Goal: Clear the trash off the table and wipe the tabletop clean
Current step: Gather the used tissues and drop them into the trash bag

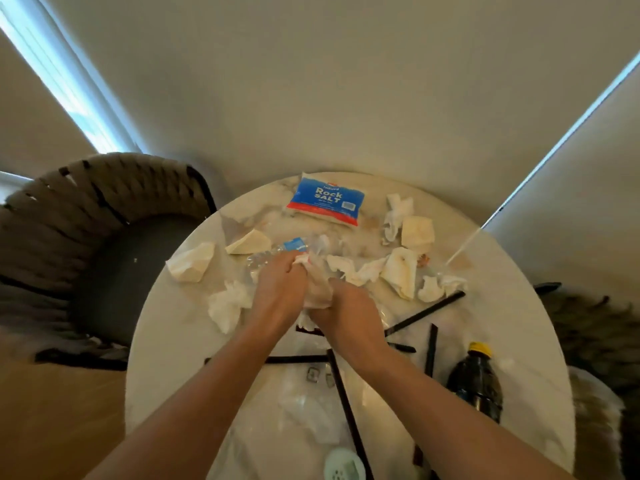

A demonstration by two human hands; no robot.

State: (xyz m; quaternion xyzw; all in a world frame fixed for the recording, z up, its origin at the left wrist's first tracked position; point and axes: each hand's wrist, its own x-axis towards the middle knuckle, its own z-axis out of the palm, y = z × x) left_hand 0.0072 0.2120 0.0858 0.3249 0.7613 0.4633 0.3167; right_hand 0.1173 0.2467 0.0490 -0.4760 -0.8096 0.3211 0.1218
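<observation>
Both hands meet at the middle of the round marble-look desk (512, 341), bunching one crumpled white wrapper (317, 284) between them. The left hand (277, 289) curls its fingers over the far end of the wad, and the right hand (349, 306) clamps the near end. This looks like the gathering step of clearing the trash: litter is being balled up, and wiping has not started.

The rest of the trash lies all round the hands. A crushed clear water bottle (277, 252) lies just past the left hand at 11 o'clock. Crumpled napkins sit at 9 o'clock (192, 261), at 8 o'clock (227, 306) and in a cluster from 1 to 3 o'clock (401, 271). Black straws (429, 311) lie crossed from 3 to 6 o'clock. A Rock Salt bag (325, 200) rests at 12 o'clock near the far edge. A dark soda bottle (476, 382) with a yellow cap stands at 4 o'clock, close to the right forearm.

The next move probably calls for sweeping nearby napkins into the same wad, or carrying it off to a bin; no bin is in view.

The far edge runs close to the wall, so there is little room beyond 12 o'clock. A woven chair (104, 209) stands by the rim at 9 to 10 o'clock. The soda bottle is the likeliest thing to be knocked over if the right arm swings outward.
</observation>
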